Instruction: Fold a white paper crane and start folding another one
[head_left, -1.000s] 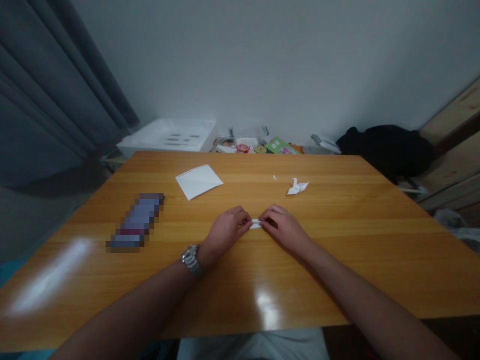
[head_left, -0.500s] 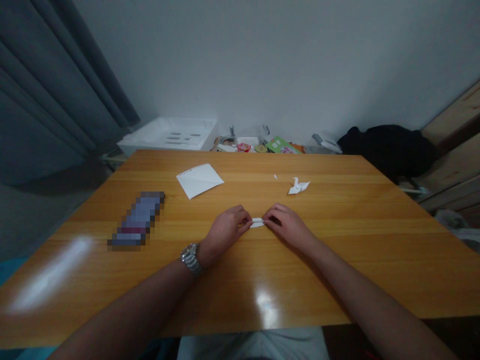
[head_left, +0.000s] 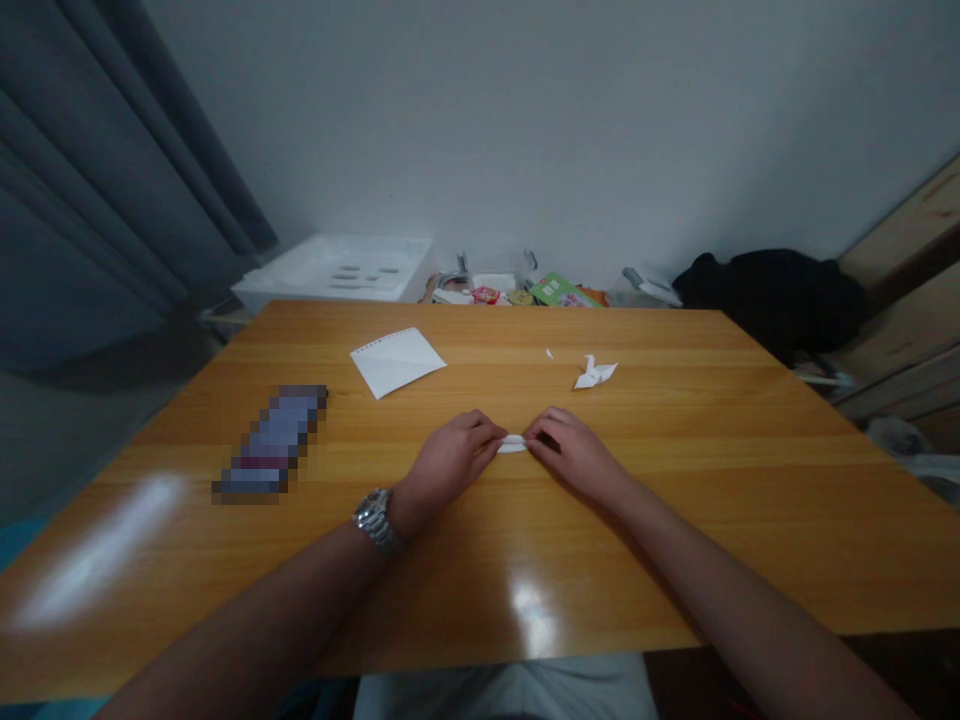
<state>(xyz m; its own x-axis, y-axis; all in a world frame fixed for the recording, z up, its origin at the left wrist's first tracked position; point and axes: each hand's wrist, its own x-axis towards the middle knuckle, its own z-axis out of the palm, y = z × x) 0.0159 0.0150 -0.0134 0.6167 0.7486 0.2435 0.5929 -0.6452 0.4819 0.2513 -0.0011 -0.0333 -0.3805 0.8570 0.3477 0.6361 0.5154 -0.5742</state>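
A small folded white paper piece (head_left: 513,444) lies on the wooden table (head_left: 675,480) at its middle. My left hand (head_left: 450,462), with a metal watch on the wrist, pinches the piece's left end with closed fingers. My right hand (head_left: 574,456) pinches the right end the same way. Most of the piece is hidden under my fingertips.
A white sheet with a perforated edge (head_left: 396,361) lies further back on the left. A folded paper crane (head_left: 595,373) and a tiny paper scrap (head_left: 550,354) sit at the back right. A blurred flat object (head_left: 271,443) rests to the left. Clutter and a white tray (head_left: 337,268) stand behind the table.
Both hands stay on the small paper piece with only slight finger shifts; the left fingers have closed a little further over its left end.
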